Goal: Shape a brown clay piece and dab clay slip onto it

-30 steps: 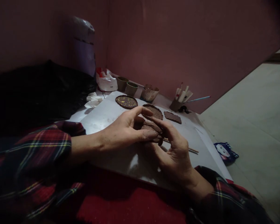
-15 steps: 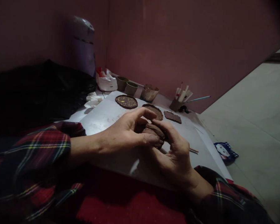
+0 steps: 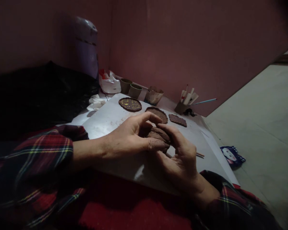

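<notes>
1. Brown clay (image 3: pixel 158 133) is sitting in a small lump between the person's two hands, above the white bench (image 3: pixel 105 123).
2. The left hand (image 3: pixel 134 132) is holding the lump from the left. Its thumb is pressing on the near side and its fingers (image 3: pixel 155 118) are curling over the far side, so they are pinching the clay.
3. The right hand (image 3: pixel 180 156) is holding the lump from the right. Its pointing finger is bending along the top, and its thumb is lying below. The other fingers are hiding, so nobody can tell how they are bending.
4. Behind the hands, three flat brown pieces are lying in a row: a round one with yellow dots (image 3: pixel 130 104), a plain round one (image 3: pixel 162 115) and a smaller one with four sides (image 3: pixel 177 120).
5. A thin stick (image 3: pixel 200 155) is poking out beside the right hand.
6. Farther back, two cups (image 3: pixel 135 92) are standing near the wall (image 3: pixel 177 51), and a pot (image 3: pixel 180 108) is holding pale sticks (image 3: pixel 187 98).
</notes>
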The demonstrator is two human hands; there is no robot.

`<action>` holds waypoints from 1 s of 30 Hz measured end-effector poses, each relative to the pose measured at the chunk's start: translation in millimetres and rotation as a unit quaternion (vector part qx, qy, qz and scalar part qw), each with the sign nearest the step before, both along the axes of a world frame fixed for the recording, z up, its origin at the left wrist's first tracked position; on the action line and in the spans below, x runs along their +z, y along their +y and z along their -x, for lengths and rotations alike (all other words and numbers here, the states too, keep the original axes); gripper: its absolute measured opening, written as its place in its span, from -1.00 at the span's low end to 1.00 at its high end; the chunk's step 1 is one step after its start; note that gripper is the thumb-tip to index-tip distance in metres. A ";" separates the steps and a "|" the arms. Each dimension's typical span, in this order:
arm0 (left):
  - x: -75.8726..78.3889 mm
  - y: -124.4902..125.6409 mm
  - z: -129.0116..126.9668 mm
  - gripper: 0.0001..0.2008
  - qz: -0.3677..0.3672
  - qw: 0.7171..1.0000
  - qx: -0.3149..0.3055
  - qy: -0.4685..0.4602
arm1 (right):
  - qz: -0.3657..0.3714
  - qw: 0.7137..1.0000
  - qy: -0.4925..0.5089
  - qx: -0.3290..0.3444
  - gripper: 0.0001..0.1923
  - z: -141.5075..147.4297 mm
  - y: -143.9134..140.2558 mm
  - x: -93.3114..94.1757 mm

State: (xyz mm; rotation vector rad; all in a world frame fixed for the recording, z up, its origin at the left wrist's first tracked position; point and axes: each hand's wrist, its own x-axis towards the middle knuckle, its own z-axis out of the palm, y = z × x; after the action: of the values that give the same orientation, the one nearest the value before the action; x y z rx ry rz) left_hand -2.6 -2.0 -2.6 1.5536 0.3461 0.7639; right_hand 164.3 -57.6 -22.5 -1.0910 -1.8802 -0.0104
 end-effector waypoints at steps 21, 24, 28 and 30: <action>1.9 -0.7 2.2 -0.63 -0.062 0.997 0.015 0.032 | -0.006 1.000 0.002 0.005 -0.54 -0.2 0.5 -1.4; 3.3 -1.8 3.4 -0.64 -0.086 0.995 0.027 0.047 | -0.009 1.000 0.003 0.001 -0.55 0.1 0.7 -0.8; 5.1 -2.7 4.3 -0.65 -0.118 0.990 0.041 0.066 | -0.018 1.000 -0.007 0.000 -0.56 0.0 0.9 0.5; 5.7 -2.7 4.3 -0.65 -0.128 0.988 0.048 0.072 | -0.024 1.000 -0.012 0.003 -0.56 -0.2 1.1 0.8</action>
State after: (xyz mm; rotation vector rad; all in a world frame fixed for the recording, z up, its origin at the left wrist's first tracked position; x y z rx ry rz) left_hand -6.9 -4.6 3.1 1.8512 0.4463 0.7962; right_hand 164.5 -56.5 -21.6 -1.0565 -1.8950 -0.0636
